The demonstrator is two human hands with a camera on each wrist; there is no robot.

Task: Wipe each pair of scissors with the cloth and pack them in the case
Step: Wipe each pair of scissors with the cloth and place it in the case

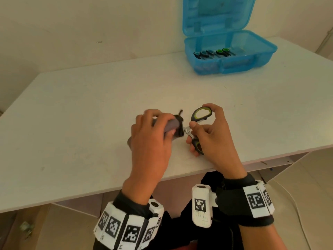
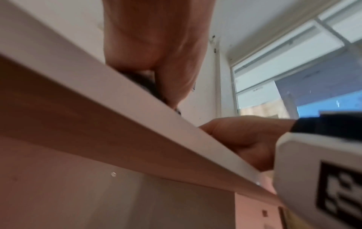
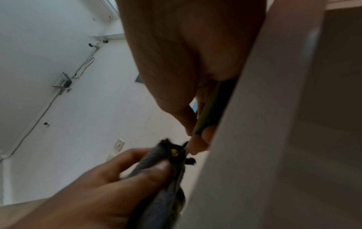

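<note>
A white surface stands against pale walls; the left wrist view shows a window beyond its edge. At the far right corner sits an open blue case, lid upright, with several pairs of scissors lying side by side inside. Near the front edge, the right hand grips the black-and-green scissors by their handles, while the left hand pinches the grey cloth around the blades.
</note>
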